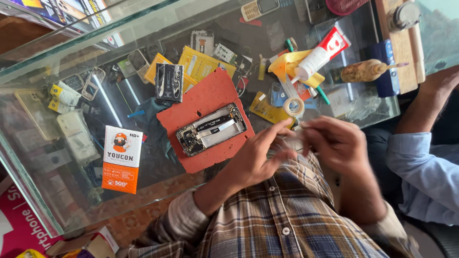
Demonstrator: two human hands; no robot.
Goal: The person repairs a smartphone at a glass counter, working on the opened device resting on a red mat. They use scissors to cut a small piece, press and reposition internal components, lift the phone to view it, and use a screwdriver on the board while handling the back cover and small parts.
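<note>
The left hand [256, 155] and right hand [334, 141] meet above the table [62, 191] edge, fingers curled, pinching something tiny I cannot make out. The opened phone [211, 129] lies nearby on a red mat [210, 93], probably waiting for careful fitting

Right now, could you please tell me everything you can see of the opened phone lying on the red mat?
The opened phone lies flat, back cover off, on a rough red mat that rests on the glass counter. It is a slim rectangle set diagonally, with a metallic-looking frame. Inside show a dark camera cluster at its lower-left end, a long silvery panel, and a dark strip along the upper edge. Only the mat touches it; the left hand is close to its right end but apart.
</note>
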